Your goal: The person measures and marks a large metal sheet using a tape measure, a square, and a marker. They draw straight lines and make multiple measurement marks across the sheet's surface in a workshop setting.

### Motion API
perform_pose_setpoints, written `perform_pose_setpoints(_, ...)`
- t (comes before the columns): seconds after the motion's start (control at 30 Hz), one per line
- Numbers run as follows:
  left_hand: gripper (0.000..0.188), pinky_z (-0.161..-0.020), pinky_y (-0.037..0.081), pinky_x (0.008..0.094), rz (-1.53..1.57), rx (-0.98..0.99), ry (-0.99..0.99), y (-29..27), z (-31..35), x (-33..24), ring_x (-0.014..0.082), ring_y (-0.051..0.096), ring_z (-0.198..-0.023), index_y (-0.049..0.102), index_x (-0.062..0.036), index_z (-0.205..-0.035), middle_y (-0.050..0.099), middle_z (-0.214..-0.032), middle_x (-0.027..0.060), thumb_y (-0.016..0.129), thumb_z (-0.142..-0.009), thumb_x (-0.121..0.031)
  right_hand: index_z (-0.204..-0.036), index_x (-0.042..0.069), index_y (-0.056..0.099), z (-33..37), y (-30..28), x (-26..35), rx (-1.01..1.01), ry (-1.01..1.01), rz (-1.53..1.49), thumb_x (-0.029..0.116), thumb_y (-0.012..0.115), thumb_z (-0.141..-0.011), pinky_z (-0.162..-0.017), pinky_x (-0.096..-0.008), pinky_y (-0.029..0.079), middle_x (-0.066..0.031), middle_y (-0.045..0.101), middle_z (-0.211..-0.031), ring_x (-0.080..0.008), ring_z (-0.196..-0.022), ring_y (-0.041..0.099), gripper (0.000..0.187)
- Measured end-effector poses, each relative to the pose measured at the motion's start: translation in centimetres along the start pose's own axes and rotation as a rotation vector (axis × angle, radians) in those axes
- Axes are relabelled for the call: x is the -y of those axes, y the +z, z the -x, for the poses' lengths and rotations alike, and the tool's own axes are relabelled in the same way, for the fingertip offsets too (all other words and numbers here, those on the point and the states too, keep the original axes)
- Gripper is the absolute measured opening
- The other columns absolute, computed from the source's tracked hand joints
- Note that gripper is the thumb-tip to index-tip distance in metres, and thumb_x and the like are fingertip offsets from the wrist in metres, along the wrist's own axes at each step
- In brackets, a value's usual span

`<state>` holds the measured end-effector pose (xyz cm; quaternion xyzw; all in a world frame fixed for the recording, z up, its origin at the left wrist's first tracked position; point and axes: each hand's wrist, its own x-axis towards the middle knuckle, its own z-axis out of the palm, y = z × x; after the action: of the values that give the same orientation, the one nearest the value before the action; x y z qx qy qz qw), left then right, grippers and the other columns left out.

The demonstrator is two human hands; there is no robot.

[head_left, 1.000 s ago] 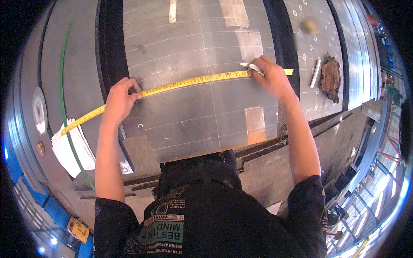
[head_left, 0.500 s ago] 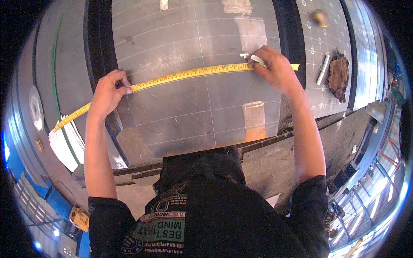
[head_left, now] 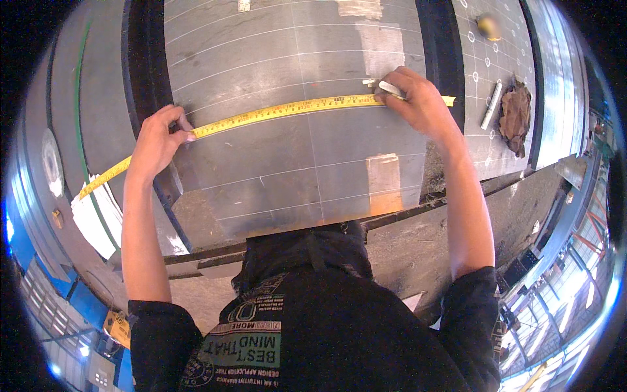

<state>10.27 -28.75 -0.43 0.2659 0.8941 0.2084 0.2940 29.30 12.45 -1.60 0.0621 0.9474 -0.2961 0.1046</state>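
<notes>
A yellow measuring tape (head_left: 281, 111) stretches across a grey metal plate (head_left: 261, 171) marked with thin white lines. My left hand (head_left: 157, 142) pinches the tape by the plate's left edge, and its free length runs on past my wrist toward the lower left. Near the plate's right edge my right hand (head_left: 419, 104) is closed around a white chalk stick (head_left: 392, 89). Those right fingers also rest at the tape, whose end shows just beyond them. Small white pieces lie beside the right fingertips.
Right of the plate, past a dark gap (head_left: 444, 59), a brown crumpled rag (head_left: 515, 119), a whitish stick (head_left: 491, 106) and a blurred yellow object (head_left: 488, 28) lie on a surface with chalked circles. White papers (head_left: 98, 219) and a green strip (head_left: 80, 98) are at left.
The plate and my left hand appear slightly farther left in the picture. Both hands keep their hold, and the tape stays stretched across the plate.
</notes>
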Motion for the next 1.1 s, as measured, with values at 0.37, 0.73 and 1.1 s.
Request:
perform_pose_setpoints(0.37, 0.022, -0.078, 0.046, 0.0419, -0.012, 0.008, -0.002, 0.1, 0.0, 0.1, 0.032, 0.06, -0.082, 0.056, 0.0033, -0.083, 0.06, -0.088, 0.0136, 0.075, -0.074, -0.003, -0.109, 0.0, 0.066, 0.1, -0.3, 0.4, 0.009, 0.028, 0.012, 0.021, 0.068, -0.091, -0.078, -0.0409, 0.051, -0.0155, 0.063, -0.098, -0.0334, -0.089, 0.065, 0.027)
perform_pose_setpoints(0.73, 0.021, -0.079, 0.044, 0.0366, 0.001, -0.029, -0.012, 0.9, 0.2, 0.3, 0.0305, 0.056, -0.082, 0.053, 0.0024, -0.083, 0.053, -0.084, 0.0125, 0.072, -0.074, -0.001, -0.103, -0.001, 0.062, 4.9, 5.3, 6.8, -0.265, 0.395, -0.222, 0.016, 0.064, -0.092, -0.079, -0.052, 0.052, -0.0243, 0.063, -0.099, -0.0445, -0.086, 0.065, 0.02)
perform_pose_setpoints(1.1, 0.021, -0.078, 0.044, 0.0354, -0.043, -0.004, -0.018, 0.7, -0.1, 0.3, 0.0294, 0.054, -0.081, 0.054, 0.0024, -0.081, 0.05, -0.081, 0.0116, 0.073, -0.072, 0.001, -0.093, 0.0, 0.058, 4.8, 7.7, 8.8, -0.329, 0.557, -0.404, 0.014, 0.064, -0.092, -0.074, -0.0533, 0.05, -0.0239, 0.063, -0.089, -0.0466, -0.083, 0.063, 0.016)
